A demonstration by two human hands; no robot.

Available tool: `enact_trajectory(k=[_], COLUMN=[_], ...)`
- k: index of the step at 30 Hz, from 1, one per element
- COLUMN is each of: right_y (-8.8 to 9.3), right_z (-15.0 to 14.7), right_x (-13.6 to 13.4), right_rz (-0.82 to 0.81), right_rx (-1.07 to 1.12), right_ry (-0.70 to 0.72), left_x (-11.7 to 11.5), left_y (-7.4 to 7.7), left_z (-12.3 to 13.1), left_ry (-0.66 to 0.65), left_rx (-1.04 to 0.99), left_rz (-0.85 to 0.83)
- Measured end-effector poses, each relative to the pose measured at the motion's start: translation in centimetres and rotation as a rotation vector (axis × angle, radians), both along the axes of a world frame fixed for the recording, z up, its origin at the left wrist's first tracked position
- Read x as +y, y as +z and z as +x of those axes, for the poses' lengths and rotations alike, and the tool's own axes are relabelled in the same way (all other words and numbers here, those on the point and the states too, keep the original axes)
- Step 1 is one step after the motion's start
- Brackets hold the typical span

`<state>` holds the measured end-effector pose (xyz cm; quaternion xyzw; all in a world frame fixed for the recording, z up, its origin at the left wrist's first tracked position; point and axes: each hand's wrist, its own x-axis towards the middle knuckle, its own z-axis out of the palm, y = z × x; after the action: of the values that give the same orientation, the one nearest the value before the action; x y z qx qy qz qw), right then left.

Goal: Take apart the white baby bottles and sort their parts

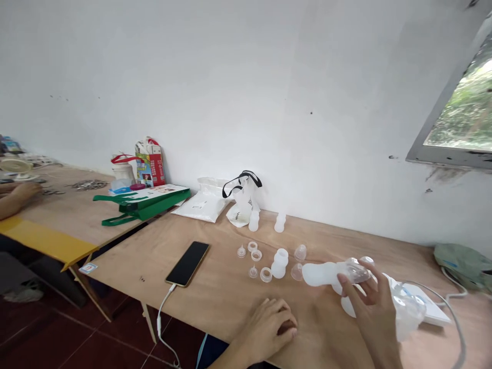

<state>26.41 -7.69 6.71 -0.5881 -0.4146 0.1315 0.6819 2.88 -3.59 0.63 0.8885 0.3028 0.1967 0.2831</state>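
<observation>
My right hand (pixel 372 302) is raised over the right part of the table, its thumb and fingers closed around the clear-domed end of a frosted white baby bottle (pixel 321 274). The bottle is held on its side, pointing left. Behind and below the hand are more translucent bottle parts, partly hidden by it. My left hand (pixel 269 330) rests on the table near the front edge with its fingers slightly bent and nothing in it. Beyond it stands a frosted bottle (pixel 280 263), with clear domed caps (pixel 300 252), collar rings (pixel 266 274) and teats (pixel 252 271) lying around.
Two frosted bottles (pixel 280 223) stand near the wall beside a white bag with black handles (pixel 244 202). A phone (pixel 188 263) on a cable lies left. A white box (pixel 428 305) and a green cap (pixel 461 264) lie right. Another person's hand (pixel 26 190) is far left.
</observation>
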Motion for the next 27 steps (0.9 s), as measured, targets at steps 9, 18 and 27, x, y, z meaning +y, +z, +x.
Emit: enact_trajectory(k=[9, 18, 27], right_y=[5.1, 7.5, 7.5], right_z=[4.0, 9.0, 11.4], right_x=[5.3, 10.0, 12.2], right_rz=[-0.276, -0.779, -1.015], right_rx=[-0.498, -0.848, -0.816], right_ry=[-0.137, -0.169, -0.188], left_x=[0.3, 1.6, 1.5], left_y=[-0.8, -0.9, -1.2], left_z=[-0.5, -1.5, -1.2], left_ry=[-0.076, -0.151, -0.133], left_rx=[0.036, -0.015, -0.009], left_rz=[0.095, 0.034, 0.078])
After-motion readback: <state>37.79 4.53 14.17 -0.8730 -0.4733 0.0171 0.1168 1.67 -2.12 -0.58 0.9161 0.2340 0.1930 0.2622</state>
